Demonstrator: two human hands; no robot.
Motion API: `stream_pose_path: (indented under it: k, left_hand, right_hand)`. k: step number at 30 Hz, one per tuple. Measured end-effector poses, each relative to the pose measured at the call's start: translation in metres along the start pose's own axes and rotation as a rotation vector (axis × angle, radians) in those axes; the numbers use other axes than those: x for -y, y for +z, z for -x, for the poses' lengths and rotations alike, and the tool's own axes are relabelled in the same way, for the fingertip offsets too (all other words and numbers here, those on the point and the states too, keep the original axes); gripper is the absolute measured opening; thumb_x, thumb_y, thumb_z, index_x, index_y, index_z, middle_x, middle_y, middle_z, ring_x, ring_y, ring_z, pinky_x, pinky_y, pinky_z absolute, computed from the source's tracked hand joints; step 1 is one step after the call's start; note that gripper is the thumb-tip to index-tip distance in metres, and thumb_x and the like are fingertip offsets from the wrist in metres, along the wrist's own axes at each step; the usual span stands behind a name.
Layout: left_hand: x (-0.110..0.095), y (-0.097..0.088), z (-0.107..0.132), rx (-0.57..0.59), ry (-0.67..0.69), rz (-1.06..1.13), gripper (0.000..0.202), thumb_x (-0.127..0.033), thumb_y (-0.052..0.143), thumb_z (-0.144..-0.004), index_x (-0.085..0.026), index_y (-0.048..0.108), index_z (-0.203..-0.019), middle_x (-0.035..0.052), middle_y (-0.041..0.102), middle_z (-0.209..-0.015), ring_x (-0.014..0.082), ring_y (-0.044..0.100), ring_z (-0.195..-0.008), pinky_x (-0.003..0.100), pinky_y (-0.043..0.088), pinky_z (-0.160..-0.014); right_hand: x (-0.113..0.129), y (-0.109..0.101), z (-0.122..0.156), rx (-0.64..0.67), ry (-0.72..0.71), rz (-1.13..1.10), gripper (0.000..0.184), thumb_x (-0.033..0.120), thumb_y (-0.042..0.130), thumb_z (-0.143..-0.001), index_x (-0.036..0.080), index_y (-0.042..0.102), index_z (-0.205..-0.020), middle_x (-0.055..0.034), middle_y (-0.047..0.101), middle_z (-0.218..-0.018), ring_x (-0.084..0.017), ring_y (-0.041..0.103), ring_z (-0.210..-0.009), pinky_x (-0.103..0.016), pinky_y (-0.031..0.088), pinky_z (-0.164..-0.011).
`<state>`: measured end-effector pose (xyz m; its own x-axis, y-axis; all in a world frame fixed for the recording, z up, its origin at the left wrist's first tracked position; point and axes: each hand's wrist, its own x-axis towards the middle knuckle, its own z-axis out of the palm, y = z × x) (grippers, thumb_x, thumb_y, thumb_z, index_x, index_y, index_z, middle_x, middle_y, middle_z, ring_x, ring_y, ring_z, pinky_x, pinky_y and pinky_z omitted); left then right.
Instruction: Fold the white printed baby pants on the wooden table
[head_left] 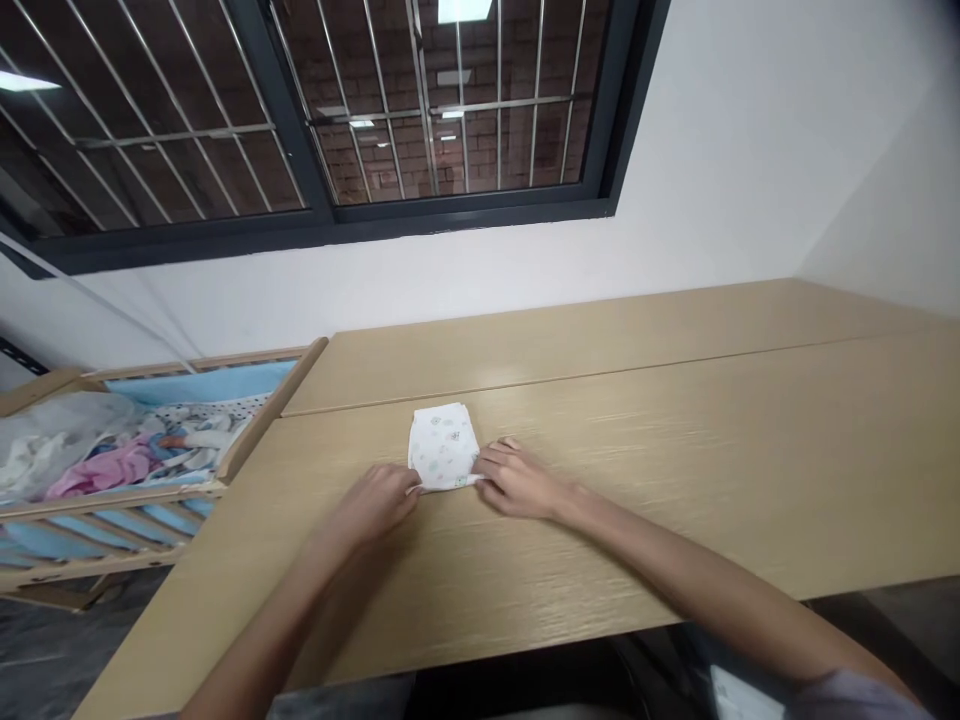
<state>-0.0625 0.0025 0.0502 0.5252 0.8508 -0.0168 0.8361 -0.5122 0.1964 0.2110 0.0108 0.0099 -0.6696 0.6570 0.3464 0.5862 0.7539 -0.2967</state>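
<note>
A small folded white cloth (442,445) with a faint print of little figures lies on the wooden table, a green mark near its lower edge. Whether it is a baby garment or a plain cloth, I cannot tell. My left hand (386,497) is closed at its lower left corner, the fingertips pinching the edge. On the other side, my right hand (517,480) pinches the lower right corner between thumb and fingers. Between the two hands the near edge is stretched fairly straight.
The light wooden table (712,450) has a seam running along its length. To the left stands a wooden crib (274,410) with blue lining, holding a heap of clothes (112,465) and a clear plastic bag (75,420). Behind are a white wall and a barred window (465,215).
</note>
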Motion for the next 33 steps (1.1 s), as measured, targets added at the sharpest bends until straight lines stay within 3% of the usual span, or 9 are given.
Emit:
stream_pose_path:
  k: [5, 9, 13, 16, 22, 24, 27, 30, 33]
  left_hand:
    - [-0.014, -0.042, -0.008, 0.163, -0.107, 0.205, 0.023, -0.028, 0.049, -0.083, -0.022, 0.070, -0.077, 0.0008, 0.072, -0.076, 0.0181, 0.061, -0.065, 0.028, 0.040, -0.060]
    - [-0.004, -0.055, -0.039, 0.030, -0.177, 0.231, 0.019, -0.031, 0.052, -0.081, -0.020, 0.068, -0.078, -0.0001, 0.068, -0.071, 0.0184, 0.059, -0.065, 0.027, 0.037, -0.057]
    - [0.012, -0.026, -0.080, -0.193, -0.291, 0.177, 0.027, -0.027, 0.044, -0.089, -0.017, 0.069, -0.092, 0.0093, 0.073, -0.092, 0.0229, 0.065, -0.081, 0.030, 0.043, -0.068]
    - [0.021, 0.006, -0.101, -0.317, -0.351, 0.142, 0.030, -0.024, 0.041, -0.095, -0.014, 0.068, -0.100, 0.0152, 0.073, -0.104, 0.0255, 0.066, -0.097, 0.033, 0.047, -0.082]
    - [0.030, 0.036, -0.108, -0.424, -0.366, 0.107, 0.031, -0.025, 0.040, -0.098, -0.015, 0.068, -0.107, 0.0143, 0.072, -0.112, 0.0259, 0.065, -0.109, 0.035, 0.048, -0.095]
    - [0.023, 0.037, -0.102, -0.475, -0.368, 0.080, 0.037, -0.031, 0.038, -0.100, -0.013, 0.063, -0.121, 0.0178, 0.068, -0.124, 0.0296, 0.060, -0.121, 0.041, 0.044, -0.105]
    - [0.003, 0.042, -0.092, -0.551, -0.311, 0.041, 0.057, -0.042, 0.032, -0.102, -0.007, 0.041, -0.146, 0.0234, 0.045, -0.153, 0.0331, 0.038, -0.145, 0.049, 0.030, -0.118]
    - [-0.016, 0.053, -0.086, -0.539, -0.101, 0.029, 0.071, -0.050, 0.026, -0.102, -0.003, 0.022, -0.155, 0.0234, 0.022, -0.165, 0.0315, 0.016, -0.155, 0.049, 0.022, -0.124]
    - [-0.024, 0.067, -0.086, -0.432, -0.023, 0.056, 0.079, -0.055, 0.021, -0.101, -0.001, 0.015, -0.157, 0.0238, 0.014, -0.166, 0.0309, 0.007, -0.156, 0.050, 0.016, -0.125]
  right_hand:
    - [0.003, -0.022, -0.019, -0.036, 0.197, -0.228, 0.015, 0.020, 0.055, -0.085, 0.018, 0.069, -0.091, -0.0070, 0.072, -0.093, -0.023, 0.063, -0.089, -0.033, 0.044, -0.084]
    - [-0.022, -0.018, -0.049, -0.099, 0.391, -0.385, 0.019, 0.021, 0.046, -0.089, 0.018, 0.064, -0.091, -0.0059, 0.069, -0.090, -0.020, 0.062, -0.082, -0.028, 0.043, -0.071]
    - [-0.052, 0.011, -0.075, -0.319, 0.571, -0.356, 0.017, 0.025, 0.045, -0.093, 0.018, 0.060, -0.099, -0.0088, 0.068, -0.098, -0.022, 0.061, -0.092, -0.030, 0.045, -0.081]
    - [-0.068, 0.034, -0.083, -0.386, 0.633, -0.346, 0.020, 0.028, 0.047, -0.094, 0.017, 0.056, -0.109, -0.0095, 0.067, -0.099, -0.022, 0.062, -0.092, -0.033, 0.046, -0.084]
    - [-0.075, 0.045, -0.079, -0.436, 0.675, -0.325, 0.028, 0.032, 0.046, -0.095, 0.017, 0.054, -0.117, -0.0110, 0.067, -0.102, -0.025, 0.062, -0.094, -0.037, 0.049, -0.086]
    - [-0.065, 0.039, -0.075, -0.495, 0.642, -0.274, 0.035, 0.033, 0.042, -0.097, 0.014, 0.052, -0.124, -0.0168, 0.063, -0.118, -0.028, 0.058, -0.111, -0.042, 0.045, -0.098]
    - [-0.043, 0.030, -0.069, -0.485, 0.409, -0.103, 0.043, 0.031, 0.036, -0.100, 0.012, 0.051, -0.136, -0.0196, 0.055, -0.138, -0.030, 0.046, -0.132, -0.047, 0.034, -0.112]
    - [-0.024, 0.033, -0.066, -0.288, 0.161, 0.063, 0.055, 0.030, 0.038, -0.099, 0.010, 0.040, -0.150, -0.0188, 0.044, -0.154, -0.029, 0.034, -0.145, -0.047, 0.025, -0.120]
    - [-0.020, 0.048, -0.066, -0.115, 0.098, 0.158, 0.070, 0.033, 0.047, -0.096, 0.005, 0.030, -0.156, -0.0200, 0.030, -0.162, -0.031, 0.021, -0.153, -0.047, 0.015, -0.124]
